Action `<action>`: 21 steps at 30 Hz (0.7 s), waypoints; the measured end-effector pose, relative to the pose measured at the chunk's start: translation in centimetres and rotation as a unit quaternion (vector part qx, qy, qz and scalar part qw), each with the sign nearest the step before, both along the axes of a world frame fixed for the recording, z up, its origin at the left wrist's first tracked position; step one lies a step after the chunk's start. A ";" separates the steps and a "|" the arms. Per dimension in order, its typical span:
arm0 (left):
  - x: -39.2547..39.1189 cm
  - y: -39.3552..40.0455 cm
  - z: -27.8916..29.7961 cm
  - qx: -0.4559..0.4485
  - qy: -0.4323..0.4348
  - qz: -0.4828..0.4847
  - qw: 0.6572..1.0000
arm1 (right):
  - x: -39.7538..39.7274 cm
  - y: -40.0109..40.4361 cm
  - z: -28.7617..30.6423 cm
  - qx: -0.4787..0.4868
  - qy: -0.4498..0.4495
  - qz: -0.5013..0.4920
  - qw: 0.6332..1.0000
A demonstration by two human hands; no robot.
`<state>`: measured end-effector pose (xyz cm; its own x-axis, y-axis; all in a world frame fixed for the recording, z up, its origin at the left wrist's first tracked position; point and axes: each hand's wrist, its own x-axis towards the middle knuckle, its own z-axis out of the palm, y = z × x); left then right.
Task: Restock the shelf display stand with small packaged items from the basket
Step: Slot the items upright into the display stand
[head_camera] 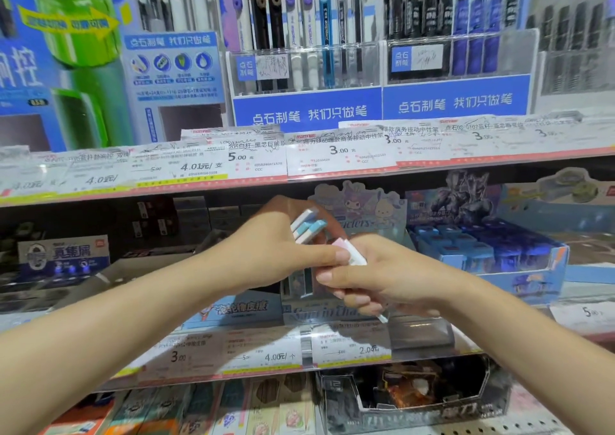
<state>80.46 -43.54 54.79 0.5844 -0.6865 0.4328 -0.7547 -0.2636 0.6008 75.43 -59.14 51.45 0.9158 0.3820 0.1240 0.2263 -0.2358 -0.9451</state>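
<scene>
My left hand (283, 244) grips a small stack of blue-and-white packaged items (307, 224), fanned out above its fingers. My right hand (376, 278) meets it from the right and pinches a pink-and-white packaged item (352, 251), with its fingers curled round more small packs underneath. Both hands hover in front of a cartoon-character display stand (359, 208) on the middle shelf. The basket is not in view.
A blue display box of small blue items (482, 248) sits to the right on the same shelf. Price tags line the shelf edge (266, 354) below my hands. Pen racks (306, 51) fill the shelf above. A dark box (416, 398) stands on the lower shelf.
</scene>
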 end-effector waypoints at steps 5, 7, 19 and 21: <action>-0.2 0.4 0.4 0.016 -0.001 -0.008 1.000 | -0.6 0.1 0.0 -0.027 0.001 0.018 0.999; -0.5 0.6 0.6 0.030 0.003 -0.009 0.999 | -0.8 0.0 0.0 -0.032 0.003 0.024 0.999; 0.0 3.2 1.8 0.066 0.000 -0.005 0.998 | -2.2 -2.2 0.0 -0.065 0.030 -0.005 0.997; 0.4 3.6 1.7 0.078 -0.014 -0.014 0.997 | -2.2 -2.5 0.2 -0.025 0.036 -0.013 0.999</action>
